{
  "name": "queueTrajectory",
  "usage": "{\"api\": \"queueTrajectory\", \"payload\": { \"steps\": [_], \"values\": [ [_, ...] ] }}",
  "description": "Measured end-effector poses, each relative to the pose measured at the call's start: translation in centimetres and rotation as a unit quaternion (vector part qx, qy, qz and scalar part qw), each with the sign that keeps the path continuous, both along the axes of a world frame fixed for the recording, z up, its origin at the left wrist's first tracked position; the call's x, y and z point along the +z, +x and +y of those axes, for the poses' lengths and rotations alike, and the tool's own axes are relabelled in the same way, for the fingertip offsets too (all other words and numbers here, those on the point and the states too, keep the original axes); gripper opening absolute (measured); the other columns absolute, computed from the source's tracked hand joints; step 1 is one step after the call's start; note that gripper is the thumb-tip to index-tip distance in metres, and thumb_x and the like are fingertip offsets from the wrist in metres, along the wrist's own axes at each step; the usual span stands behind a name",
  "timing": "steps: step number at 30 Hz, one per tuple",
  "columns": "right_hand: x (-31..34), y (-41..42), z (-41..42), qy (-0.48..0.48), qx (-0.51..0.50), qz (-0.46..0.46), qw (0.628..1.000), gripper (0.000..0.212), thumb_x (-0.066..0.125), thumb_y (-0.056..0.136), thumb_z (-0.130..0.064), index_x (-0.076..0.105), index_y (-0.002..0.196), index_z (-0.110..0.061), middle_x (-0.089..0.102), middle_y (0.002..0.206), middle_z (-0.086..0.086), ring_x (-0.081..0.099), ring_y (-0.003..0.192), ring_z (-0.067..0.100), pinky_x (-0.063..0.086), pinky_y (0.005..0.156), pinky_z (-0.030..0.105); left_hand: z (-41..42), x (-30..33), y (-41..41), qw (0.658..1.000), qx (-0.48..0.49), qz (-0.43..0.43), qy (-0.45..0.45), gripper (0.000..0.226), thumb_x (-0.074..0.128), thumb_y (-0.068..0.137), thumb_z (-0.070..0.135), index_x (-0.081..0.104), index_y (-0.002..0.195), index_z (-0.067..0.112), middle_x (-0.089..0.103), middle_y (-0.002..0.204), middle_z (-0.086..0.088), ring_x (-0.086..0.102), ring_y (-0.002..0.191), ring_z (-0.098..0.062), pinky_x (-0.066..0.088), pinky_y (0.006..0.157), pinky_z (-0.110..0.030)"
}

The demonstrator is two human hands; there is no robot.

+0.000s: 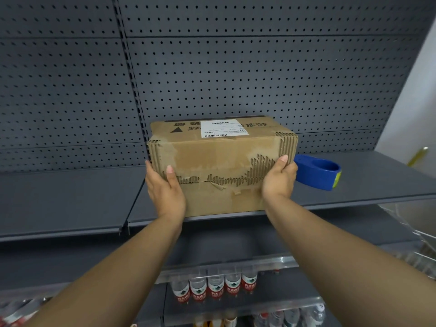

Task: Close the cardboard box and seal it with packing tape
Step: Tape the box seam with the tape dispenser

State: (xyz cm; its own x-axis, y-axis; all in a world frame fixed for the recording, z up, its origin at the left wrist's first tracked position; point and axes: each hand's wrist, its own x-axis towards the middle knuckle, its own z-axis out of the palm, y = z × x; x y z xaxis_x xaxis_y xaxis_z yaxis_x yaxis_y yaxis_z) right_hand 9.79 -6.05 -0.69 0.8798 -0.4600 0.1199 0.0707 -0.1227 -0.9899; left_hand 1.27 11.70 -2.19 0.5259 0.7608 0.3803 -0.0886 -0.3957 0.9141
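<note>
A worn brown cardboard box (217, 159) rests on a grey metal shelf (70, 197), its flaps down and a white shipping label on top. The near face is torn, with bare corrugation showing. My left hand (165, 192) grips the box's left side, thumb on the near face. My right hand (279, 178) holds its right side, thumb up on the torn corner. A blue tape dispenser (318, 172) lies on the shelf just right of the box, behind my right hand.
A grey pegboard back wall (236, 67) rises behind the box. Below, a lower shelf holds several water bottles (214, 287) with red labels. A wire basket (422, 232) sits at the lower right, and a white wall stands to the right.
</note>
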Motion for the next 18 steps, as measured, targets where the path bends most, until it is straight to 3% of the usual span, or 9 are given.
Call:
{"api": "queueTrajectory", "payload": {
  "steps": [5,7,11,18],
  "values": [
    [0.2,0.1,-0.4,-0.016,0.024,0.011,1.000,0.056,0.019,0.099,-0.045,0.033,0.137,-0.006,0.041,0.141,0.015,0.041,0.127,0.033,0.033,0.105,0.045,-0.6,0.6,0.3,0.998,0.027,0.059,-0.017,0.059,0.028,0.099,0.037,0.006,0.149,0.012,0.001,0.158,-0.010,-0.008,0.144,-0.026,-0.009,0.114,-0.044],
    [0.3,0.1,-0.4,-0.006,0.036,0.021,0.999,0.057,0.018,0.099,-0.044,0.029,0.141,-0.008,0.036,0.146,0.013,0.037,0.131,0.032,0.030,0.107,0.044,-0.7,0.6,0.3,0.998,0.019,0.053,-0.021,0.060,0.028,0.099,0.038,0.005,0.149,0.014,0.005,0.157,-0.010,-0.002,0.145,-0.026,-0.007,0.115,-0.045],
    [0.4,0.3,-0.6,-0.003,0.049,0.029,0.998,0.057,0.018,0.099,-0.045,0.030,0.139,-0.007,0.039,0.143,0.013,0.040,0.129,0.032,0.032,0.107,0.046,-0.6,0.5,-0.2,0.998,-0.009,0.038,-0.041,0.061,0.028,0.098,0.042,0.002,0.149,0.021,0.009,0.157,-0.004,0.011,0.143,-0.027,0.012,0.116,-0.044],
    [0.6,0.3,-1.0,0.005,0.085,0.049,0.995,0.058,0.017,0.099,-0.046,0.023,0.145,-0.011,0.033,0.149,0.012,0.035,0.133,0.031,0.028,0.110,0.047,-0.7,1.0,-0.8,0.996,-0.039,0.042,-0.070,0.062,0.023,0.099,0.044,-0.011,0.148,0.025,0.005,0.158,-0.002,0.007,0.144,-0.026,0.009,0.116,-0.042]
  ]
}}
